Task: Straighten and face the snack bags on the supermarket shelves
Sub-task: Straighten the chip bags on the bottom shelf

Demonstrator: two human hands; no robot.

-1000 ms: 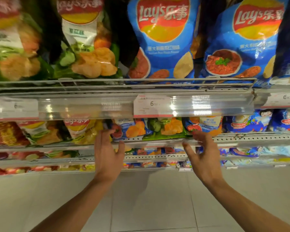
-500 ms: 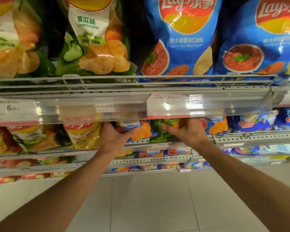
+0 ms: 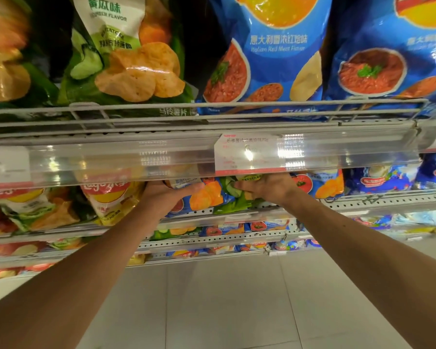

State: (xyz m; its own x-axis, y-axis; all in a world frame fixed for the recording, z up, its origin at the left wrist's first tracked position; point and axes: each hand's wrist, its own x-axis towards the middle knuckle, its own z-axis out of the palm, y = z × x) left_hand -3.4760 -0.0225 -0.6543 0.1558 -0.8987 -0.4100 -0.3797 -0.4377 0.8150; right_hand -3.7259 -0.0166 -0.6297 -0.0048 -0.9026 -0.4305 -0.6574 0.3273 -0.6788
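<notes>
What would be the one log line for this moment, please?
left hand grips blue bag | right hand grips green bag | place: second shelf

Since a second ago, both hands have reached in under the price rail at frame centre: left hand (image 3: 161, 197) now grips the blue bag (image 3: 207, 197), right hand (image 3: 267, 188) the green bag (image 3: 233, 201).

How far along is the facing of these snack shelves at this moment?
Looks done: the top shelf's green cucumber bag and blue Italian red meat bag stand upright, labels forward. In hand: on the second shelf, the left hand grips a blue bag and the right hand grips a green bag, both partly hidden by the price rail. Left: the yellow bag leans, and the lower shelves look jumbled.
</notes>
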